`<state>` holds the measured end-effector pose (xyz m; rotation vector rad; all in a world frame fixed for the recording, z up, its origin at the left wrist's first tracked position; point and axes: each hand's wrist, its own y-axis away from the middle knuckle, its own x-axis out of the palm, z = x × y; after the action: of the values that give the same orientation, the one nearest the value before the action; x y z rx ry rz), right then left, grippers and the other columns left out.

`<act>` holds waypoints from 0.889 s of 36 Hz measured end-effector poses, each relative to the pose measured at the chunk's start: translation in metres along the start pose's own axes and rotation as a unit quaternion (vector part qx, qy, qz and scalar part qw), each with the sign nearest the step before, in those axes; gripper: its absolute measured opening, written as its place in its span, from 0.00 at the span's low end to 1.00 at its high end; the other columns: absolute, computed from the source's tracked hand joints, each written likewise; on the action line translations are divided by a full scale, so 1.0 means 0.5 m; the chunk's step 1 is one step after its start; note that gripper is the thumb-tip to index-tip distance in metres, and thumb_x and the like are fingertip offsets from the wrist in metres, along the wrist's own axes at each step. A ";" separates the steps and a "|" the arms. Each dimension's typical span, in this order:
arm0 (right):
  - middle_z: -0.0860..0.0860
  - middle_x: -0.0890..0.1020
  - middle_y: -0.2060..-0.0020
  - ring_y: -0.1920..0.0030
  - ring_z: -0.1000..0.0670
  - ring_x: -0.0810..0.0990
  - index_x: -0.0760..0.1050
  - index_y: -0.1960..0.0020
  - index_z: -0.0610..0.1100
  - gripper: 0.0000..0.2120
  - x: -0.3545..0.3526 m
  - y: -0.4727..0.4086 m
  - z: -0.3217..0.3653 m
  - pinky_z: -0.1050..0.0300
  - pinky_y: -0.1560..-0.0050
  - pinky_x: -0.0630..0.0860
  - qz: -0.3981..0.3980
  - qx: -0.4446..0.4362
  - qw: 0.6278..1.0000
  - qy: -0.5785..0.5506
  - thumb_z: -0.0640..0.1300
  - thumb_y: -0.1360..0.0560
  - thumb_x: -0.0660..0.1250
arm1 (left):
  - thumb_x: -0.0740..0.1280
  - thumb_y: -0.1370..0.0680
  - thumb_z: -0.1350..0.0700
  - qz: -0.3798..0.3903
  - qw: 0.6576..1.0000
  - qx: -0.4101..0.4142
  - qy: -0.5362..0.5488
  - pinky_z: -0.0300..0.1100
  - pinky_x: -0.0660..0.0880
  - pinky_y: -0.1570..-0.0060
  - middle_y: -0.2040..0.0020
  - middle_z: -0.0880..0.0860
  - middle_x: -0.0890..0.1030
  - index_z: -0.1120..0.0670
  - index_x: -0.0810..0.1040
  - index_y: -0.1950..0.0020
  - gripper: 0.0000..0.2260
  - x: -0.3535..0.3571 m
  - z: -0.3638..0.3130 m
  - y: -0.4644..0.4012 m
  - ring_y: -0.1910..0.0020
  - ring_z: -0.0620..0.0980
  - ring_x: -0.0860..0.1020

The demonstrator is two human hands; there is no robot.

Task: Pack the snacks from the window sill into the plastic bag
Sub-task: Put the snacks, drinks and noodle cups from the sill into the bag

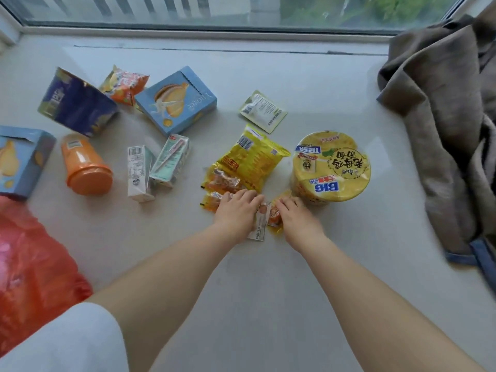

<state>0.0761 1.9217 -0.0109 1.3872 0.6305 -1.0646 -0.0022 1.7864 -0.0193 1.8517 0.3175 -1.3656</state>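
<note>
Snacks lie spread over the pale window sill. My left hand and my right hand rest side by side on small orange snack packets, fingers curled over them. More small orange packets lie just left, under a yellow snack bag. A big yellow noodle cup stands right of my right hand. The red plastic bag lies at the left edge.
Further left lie two milk cartons, an orange cup on its side, two blue boxes, a dark blue bag, an orange packet and a pale sachet. Grey-brown cloth is heaped at the right.
</note>
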 end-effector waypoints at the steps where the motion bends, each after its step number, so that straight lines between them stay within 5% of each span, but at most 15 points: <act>1: 0.46 0.62 0.29 0.31 0.44 0.60 0.60 0.29 0.41 0.22 0.002 -0.003 -0.002 0.55 0.35 0.64 -0.007 0.003 1.000 0.013 0.35 0.22 0.54 | 0.62 0.22 0.49 0.005 1.000 -0.004 -0.005 0.52 0.56 0.29 0.25 0.50 0.57 0.47 0.53 0.24 0.29 0.002 -0.001 -0.003 0.25 0.51 0.56; 7: 0.43 0.68 0.36 0.35 0.43 0.66 0.63 0.34 0.41 0.18 0.010 -0.014 0.005 0.53 0.42 0.70 0.018 0.088 0.996 -0.013 0.36 0.23 0.57 | 0.65 0.24 0.49 -0.024 0.998 -0.048 -0.031 0.47 0.61 0.37 0.36 0.53 0.67 0.50 0.61 0.28 0.26 0.011 0.000 0.003 0.35 0.54 0.65; 12: 0.43 0.74 0.40 0.38 0.43 0.72 0.68 0.38 0.40 0.23 0.016 -0.012 0.002 0.54 0.44 0.71 0.065 0.201 0.969 -0.130 0.48 0.29 0.71 | 0.63 0.23 0.54 -0.047 0.997 -0.069 -0.003 0.46 0.61 0.40 0.42 0.51 0.72 0.51 0.70 0.40 0.12 0.023 0.018 0.022 0.40 0.53 0.68; 15: 0.45 0.72 0.39 0.36 0.44 0.68 0.72 0.40 0.43 0.24 0.019 -0.007 -0.002 0.54 0.43 0.69 0.059 0.205 0.971 -0.105 0.55 0.30 0.71 | 0.66 0.24 0.52 -0.066 0.994 -0.073 0.055 0.45 0.62 0.44 0.43 0.50 0.73 0.50 0.74 0.43 0.10 0.022 0.034 0.034 0.41 0.53 0.68; 18: 0.47 0.71 0.41 0.36 0.45 0.66 0.73 0.41 0.45 0.23 0.026 -0.005 0.004 0.54 0.42 0.67 0.028 0.177 0.979 -0.094 0.58 0.29 0.68 | 0.72 0.29 0.50 -0.175 0.957 -0.136 0.189 0.44 0.62 0.49 0.46 0.52 0.74 0.54 0.80 0.54 0.09 0.023 0.058 0.045 0.44 0.55 0.69; 21: 0.47 0.74 0.44 0.39 0.45 0.68 0.74 0.46 0.44 0.17 0.019 -0.012 0.024 0.53 0.43 0.67 -0.058 0.179 0.968 -0.167 0.55 0.27 0.67 | 0.75 0.32 0.52 -0.193 0.889 -0.247 0.334 0.43 0.66 0.41 0.41 0.53 0.71 0.55 0.79 0.61 0.09 0.012 0.084 0.046 0.39 0.55 0.67; 24: 0.46 0.75 0.47 0.43 0.44 0.69 0.74 0.48 0.41 0.14 0.001 -0.030 0.059 0.55 0.45 0.64 -0.143 0.154 0.944 -0.255 0.51 0.26 0.68 | 0.75 0.32 0.52 -0.132 0.862 -0.296 0.390 0.43 0.65 0.35 0.33 0.52 0.64 0.53 0.80 0.57 0.09 0.004 0.102 0.040 0.32 0.53 0.62; 27: 0.46 0.74 0.50 0.46 0.46 0.69 0.74 0.49 0.40 0.13 -0.024 -0.059 0.097 0.59 0.50 0.61 -0.192 0.095 0.937 -0.274 0.48 0.27 0.69 | 0.74 0.30 0.51 -0.094 0.879 -0.311 0.348 0.43 0.63 0.35 0.30 0.52 0.60 0.51 0.80 0.46 0.14 0.009 0.116 0.032 0.31 0.54 0.59; 32: 0.46 0.72 0.46 0.44 0.46 0.68 0.71 0.46 0.39 0.14 -0.056 -0.131 0.144 0.58 0.44 0.64 -0.157 0.018 0.961 -0.228 0.48 0.25 0.66 | 0.73 0.30 0.51 -0.079 0.871 -0.342 0.343 0.43 0.65 0.38 0.35 0.54 0.62 0.46 0.77 0.39 0.20 0.019 0.132 0.039 0.36 0.56 0.64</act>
<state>-0.0095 1.8672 -0.0072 1.0340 0.4978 -1.5975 -0.0321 1.7239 -0.0258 1.6271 1.1740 -0.4984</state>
